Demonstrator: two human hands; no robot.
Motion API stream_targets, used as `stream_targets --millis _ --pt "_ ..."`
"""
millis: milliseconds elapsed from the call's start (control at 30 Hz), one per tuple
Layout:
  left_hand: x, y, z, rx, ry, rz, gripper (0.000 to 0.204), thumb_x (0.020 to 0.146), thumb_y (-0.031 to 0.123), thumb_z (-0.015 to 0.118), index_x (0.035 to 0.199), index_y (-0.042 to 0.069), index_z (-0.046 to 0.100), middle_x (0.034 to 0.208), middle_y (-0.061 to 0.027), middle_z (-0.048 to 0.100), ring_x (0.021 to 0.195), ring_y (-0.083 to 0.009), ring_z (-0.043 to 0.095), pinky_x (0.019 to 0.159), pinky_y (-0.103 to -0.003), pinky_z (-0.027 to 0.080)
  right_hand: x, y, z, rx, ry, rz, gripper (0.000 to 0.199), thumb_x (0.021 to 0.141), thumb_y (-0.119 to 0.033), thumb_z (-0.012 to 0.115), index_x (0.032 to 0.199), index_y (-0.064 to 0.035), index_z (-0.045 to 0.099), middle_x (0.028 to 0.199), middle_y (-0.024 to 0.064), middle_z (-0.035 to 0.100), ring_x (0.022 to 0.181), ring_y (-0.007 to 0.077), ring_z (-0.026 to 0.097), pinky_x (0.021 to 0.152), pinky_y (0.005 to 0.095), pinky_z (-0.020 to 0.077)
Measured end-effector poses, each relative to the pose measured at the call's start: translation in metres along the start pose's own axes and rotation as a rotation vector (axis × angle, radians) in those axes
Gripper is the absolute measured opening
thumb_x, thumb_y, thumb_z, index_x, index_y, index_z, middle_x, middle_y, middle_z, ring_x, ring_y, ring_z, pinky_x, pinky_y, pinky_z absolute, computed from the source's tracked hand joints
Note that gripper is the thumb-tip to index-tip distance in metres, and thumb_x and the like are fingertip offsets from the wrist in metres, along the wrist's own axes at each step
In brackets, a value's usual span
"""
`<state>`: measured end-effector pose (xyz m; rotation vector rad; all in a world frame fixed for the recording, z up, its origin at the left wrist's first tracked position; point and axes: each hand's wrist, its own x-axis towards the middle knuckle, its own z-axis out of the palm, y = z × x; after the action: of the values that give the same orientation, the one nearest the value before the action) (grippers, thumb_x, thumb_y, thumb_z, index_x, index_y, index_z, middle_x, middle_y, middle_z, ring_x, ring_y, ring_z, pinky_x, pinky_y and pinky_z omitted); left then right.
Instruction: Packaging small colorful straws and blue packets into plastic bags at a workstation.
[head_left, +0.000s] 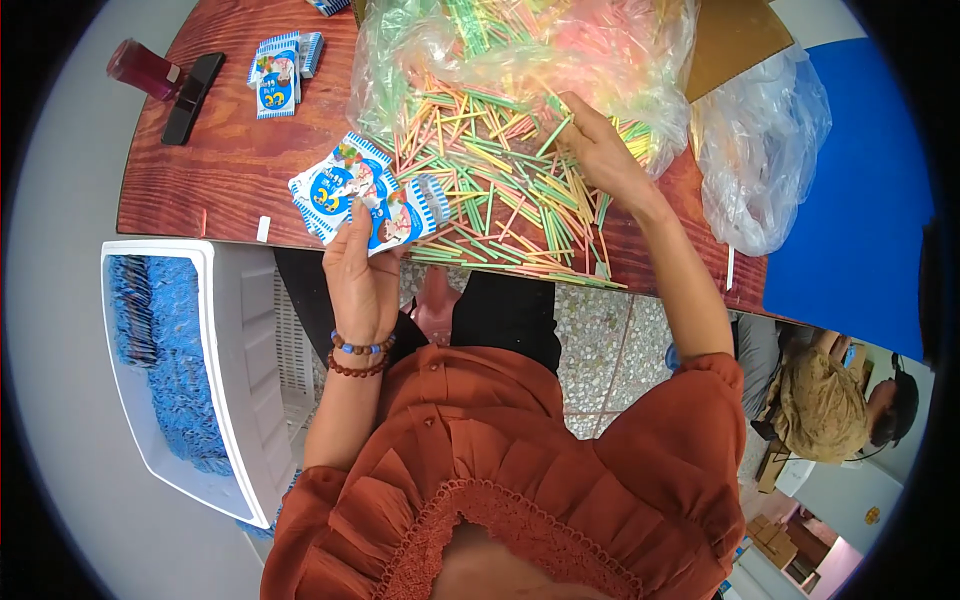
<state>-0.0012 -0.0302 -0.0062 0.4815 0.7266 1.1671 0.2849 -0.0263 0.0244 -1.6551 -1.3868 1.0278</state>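
My left hand [362,275], with two beaded bracelets at its wrist, grips several small blue-and-white printed packets [335,190], fanned out above the table's near edge. The thumb lies across their lower part. My right hand [602,155] reaches over a loose pile of thin pink, yellow and green sticks [500,195]. Its fingers are curled, and a green stick [554,136] shows at the fingertips. How many sticks it holds is hidden. Behind the pile, a large clear plastic bag [610,75] lies open with more of the same sticks inside.
More packets [275,85] lie on the red wood-grained table [235,185], near a black phone [192,98] and a dark red cup [140,68]. A white foam box [225,330] with blue contents stands at left. Crumpled plastic [755,150] lies right. Another person [825,400] sits beyond.
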Motion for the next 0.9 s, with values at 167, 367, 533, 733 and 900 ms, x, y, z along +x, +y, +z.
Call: stream_targets --millis 167,367,533,733,900 --pt "0.012 -0.006 0.012 -0.159 -0.074 -0.098 0.02 0.099 0.02 0.055 0.107 0.003 0.062 0.103 -0.006 0.067 0.089 -0.0142 0.063 0.071 -0.03 0.05 0.012 0.017 0.019 0.804 0.021 0.071 0.025 0.1 -0.01 0.046 0.12 0.0054 0.048 0.093 0.007 0.059 0.089 0.0204 0.061 0.091 0.0385 0.0513" --pt "0.024 -0.02 0.023 -0.159 -0.083 -0.078 0.02 0.098 0.024 0.057 0.098 0.005 0.064 0.094 -0.0044 0.067 0.079 -0.0115 0.06 0.065 -0.027 0.048 0.016 0.003 0.036 1.318 -0.029 -0.063 0.013 0.099 -0.011 0.048 0.105 0.0001 0.052 0.091 0.0082 0.058 0.094 0.0243 0.061 0.103 0.0536 0.0431" --pt "0.034 -0.03 0.036 -0.089 -0.026 -0.02 0.024 0.098 0.025 0.057 0.09 0.005 0.066 0.09 -0.0046 0.068 0.076 -0.0118 0.061 0.063 -0.026 0.05 0.012 -0.022 0.044 1.364 0.098 -0.284 0.012 0.1 -0.01 0.046 0.103 -0.0016 0.054 0.095 0.0074 0.056 0.099 0.0242 0.059 0.111 0.0534 0.0353" --pt "0.043 -0.033 0.041 -0.039 -0.012 0.037 0.026 0.099 0.026 0.055 0.092 0.003 0.066 0.09 -0.0044 0.068 0.077 -0.0107 0.061 0.064 -0.026 0.05 0.009 -0.038 0.054 1.367 0.151 -0.47 0.012 0.1 -0.008 0.045 0.107 -0.0007 0.051 0.097 0.0086 0.057 0.104 0.0272 0.059 0.113 0.0513 0.0329" --pt "0.043 -0.032 0.04 -0.026 -0.028 0.08 0.026 0.099 0.026 0.055 0.092 0.003 0.065 0.091 -0.0045 0.068 0.079 -0.0106 0.062 0.065 -0.026 0.051 -0.002 -0.055 0.064 1.329 0.243 -0.416 0.012 0.1 -0.008 0.045 0.108 -0.0015 0.051 0.103 0.0114 0.059 0.114 0.0319 0.057 0.112 0.0508 0.0341"
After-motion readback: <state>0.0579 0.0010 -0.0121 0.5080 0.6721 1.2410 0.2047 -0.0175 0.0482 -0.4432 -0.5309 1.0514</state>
